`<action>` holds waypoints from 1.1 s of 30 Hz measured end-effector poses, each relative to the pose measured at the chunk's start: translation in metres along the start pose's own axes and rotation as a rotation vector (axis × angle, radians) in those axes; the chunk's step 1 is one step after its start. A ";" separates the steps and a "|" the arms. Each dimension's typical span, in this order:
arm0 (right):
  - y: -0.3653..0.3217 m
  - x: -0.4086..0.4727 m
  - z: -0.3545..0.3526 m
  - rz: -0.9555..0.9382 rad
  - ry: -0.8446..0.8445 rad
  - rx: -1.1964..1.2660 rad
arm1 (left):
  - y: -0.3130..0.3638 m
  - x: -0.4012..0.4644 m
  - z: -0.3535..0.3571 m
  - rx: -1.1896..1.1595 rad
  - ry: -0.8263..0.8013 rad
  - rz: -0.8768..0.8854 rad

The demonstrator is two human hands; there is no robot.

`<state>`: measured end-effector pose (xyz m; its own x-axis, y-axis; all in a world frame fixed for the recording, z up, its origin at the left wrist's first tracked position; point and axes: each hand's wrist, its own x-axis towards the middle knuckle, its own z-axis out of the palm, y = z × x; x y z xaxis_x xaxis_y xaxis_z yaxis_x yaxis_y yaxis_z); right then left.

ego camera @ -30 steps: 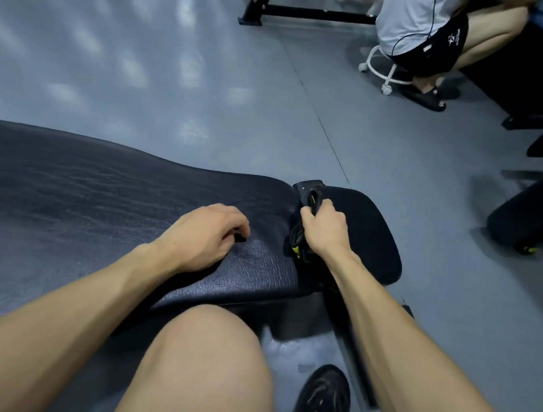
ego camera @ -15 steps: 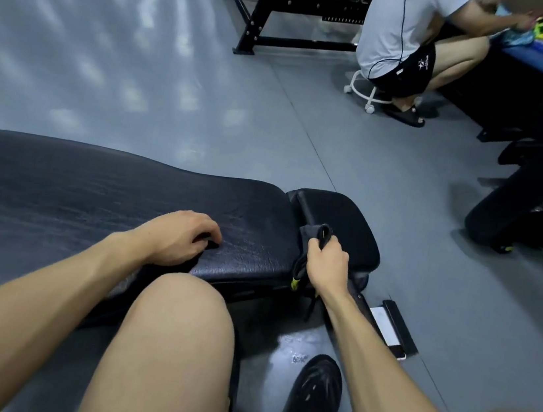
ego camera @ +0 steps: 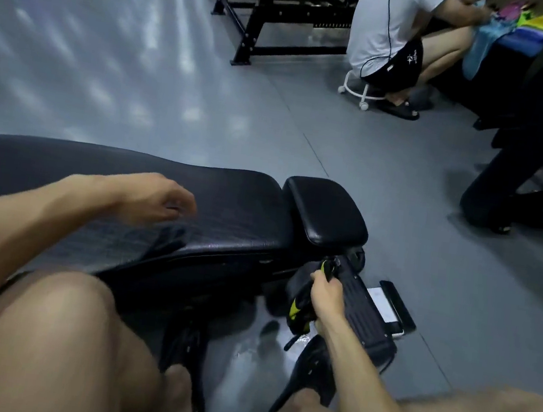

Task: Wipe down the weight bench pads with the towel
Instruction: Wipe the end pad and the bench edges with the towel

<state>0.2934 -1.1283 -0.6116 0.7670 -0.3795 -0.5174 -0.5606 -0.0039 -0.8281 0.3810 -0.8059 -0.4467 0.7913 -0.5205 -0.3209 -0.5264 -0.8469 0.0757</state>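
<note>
The long black bench pad (ego camera: 228, 207) runs across the middle of the head view, with the smaller black seat pad (ego camera: 325, 209) at its right end. My left hand (ego camera: 156, 201) hovers just above the long pad, fingers loosely curled, holding nothing. My right hand (ego camera: 326, 292) is down beside the bench, below the seat pad, and grips a dark towel with yellow-green trim (ego camera: 298, 308) that hangs bunched under it. The towel is off both pads.
My knees and black sandals fill the near foreground. A black frame foot (ego camera: 366, 311) and a phone (ego camera: 386, 307) lie on the grey floor right of my hand. A person sits on a white stool (ego camera: 361, 89) at the back right, near black racks and dark equipment.
My right hand has dropped with the towel from the gap between the pads to below the seat pad. My left hand has lifted off the long pad. The view has tilted up.
</note>
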 end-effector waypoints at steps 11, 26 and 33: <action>-0.036 0.009 0.078 0.005 0.149 0.073 | -0.019 -0.017 0.053 -0.068 -0.064 0.033; -0.043 -0.009 0.089 0.060 0.277 0.168 | -0.040 -0.024 0.061 -0.141 -0.046 0.071; -0.052 -0.067 0.162 0.078 0.187 -0.070 | -0.039 -0.025 0.056 -0.085 -0.099 0.069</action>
<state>0.3215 -0.9531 -0.5690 0.6531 -0.5458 -0.5249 -0.6410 -0.0293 -0.7670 0.3639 -0.7537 -0.4948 0.7170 -0.5684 -0.4035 -0.5473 -0.8176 0.1791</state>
